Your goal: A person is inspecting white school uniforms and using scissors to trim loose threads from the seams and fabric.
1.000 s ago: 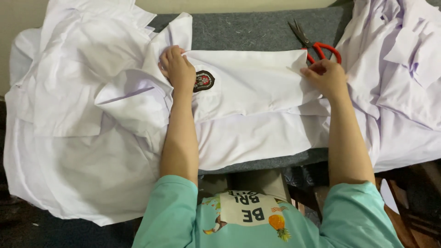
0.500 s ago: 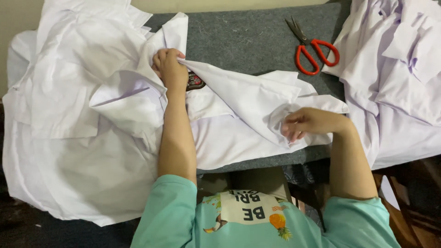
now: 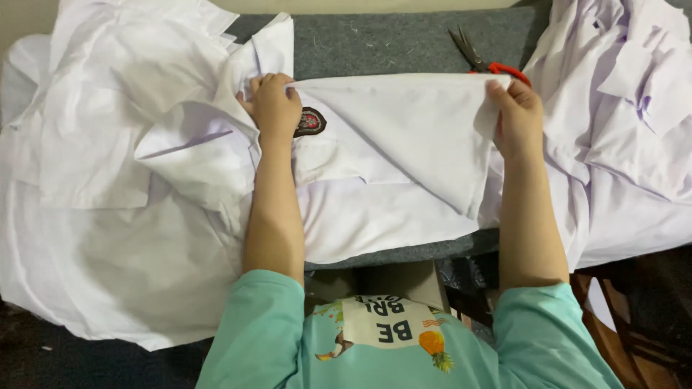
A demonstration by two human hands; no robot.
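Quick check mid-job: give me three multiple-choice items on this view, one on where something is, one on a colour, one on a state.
1. Where are the scissors?
A. On the grey table top beyond the right hand
B. Under the left forearm
C. On the floor

2. What colour are the scissor handles?
A. Blue
B. Red
C. Yellow

3. How does the white shirt lie between the hands?
A. Rolled into a ball
B. Held stretched by a fold edge
C. Hanging off a hook

Answers:
1. A: the blades lie on the grey table, with the handles just behind the right hand.
2. B: a red loop shows above the fingers.
3. B: the left hand and the right hand each grip an end of a straight fold, near the dark badge.
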